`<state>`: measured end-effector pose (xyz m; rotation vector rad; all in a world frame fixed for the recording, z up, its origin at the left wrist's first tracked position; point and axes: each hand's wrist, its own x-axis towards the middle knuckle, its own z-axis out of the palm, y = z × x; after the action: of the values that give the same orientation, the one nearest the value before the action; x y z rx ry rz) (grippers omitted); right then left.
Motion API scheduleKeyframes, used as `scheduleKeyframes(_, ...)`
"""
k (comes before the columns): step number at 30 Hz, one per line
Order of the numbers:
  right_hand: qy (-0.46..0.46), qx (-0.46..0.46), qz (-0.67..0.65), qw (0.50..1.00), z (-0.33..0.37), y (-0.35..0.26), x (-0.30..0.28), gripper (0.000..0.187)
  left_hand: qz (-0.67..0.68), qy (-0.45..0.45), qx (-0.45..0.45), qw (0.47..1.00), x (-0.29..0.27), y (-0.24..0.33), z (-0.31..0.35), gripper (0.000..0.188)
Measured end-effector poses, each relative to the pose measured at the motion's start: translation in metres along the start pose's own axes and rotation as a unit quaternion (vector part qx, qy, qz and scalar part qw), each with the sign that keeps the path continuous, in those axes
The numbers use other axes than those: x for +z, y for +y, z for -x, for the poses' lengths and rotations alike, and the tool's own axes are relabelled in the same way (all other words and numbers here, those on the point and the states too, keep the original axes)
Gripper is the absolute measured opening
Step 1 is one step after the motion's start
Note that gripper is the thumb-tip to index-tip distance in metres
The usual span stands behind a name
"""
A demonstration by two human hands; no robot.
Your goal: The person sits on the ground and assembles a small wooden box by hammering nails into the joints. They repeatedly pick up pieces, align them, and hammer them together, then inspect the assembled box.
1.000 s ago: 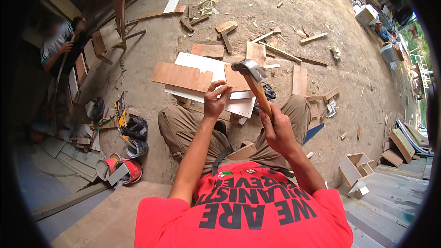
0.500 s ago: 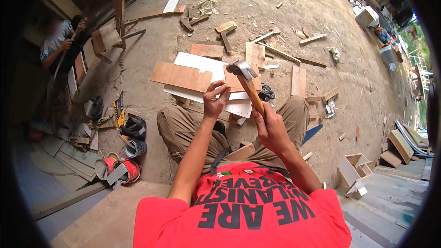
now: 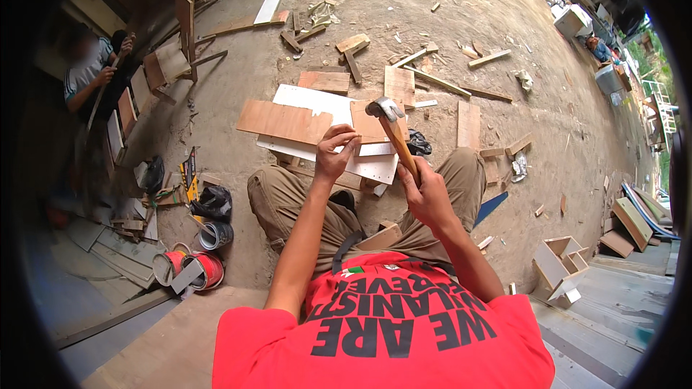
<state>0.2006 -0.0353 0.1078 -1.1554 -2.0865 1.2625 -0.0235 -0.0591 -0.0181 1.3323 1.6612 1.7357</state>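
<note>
Hammer [image 3: 393,130] is in the right hand [image 3: 427,194], which is closed around the lower part of the wooden handle; the steel head is up, over the near edge of the white board [image 3: 317,104]. It looks head-heavy and stiff, so a grip low on the handle seems right. The left hand [image 3: 333,155] pinches something small, maybe a nail, I cannot tell, on the brown plywood piece [image 3: 369,124] on that board.
</note>
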Motion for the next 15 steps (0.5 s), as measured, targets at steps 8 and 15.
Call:
scheduleKeyframes(8,0.084,0.05,-0.081,0.992,0.005,0.051,0.004,0.025,-0.047,-0.093,0.035,0.994,-0.029,0.007,-0.036,0.028)
scheduleKeyframes(15,0.018,0.081,-0.153,0.985,0.025,0.04,0.014,0.028,-0.045,-0.133,0.066,0.988,-0.017,-0.009,-0.033,0.012)
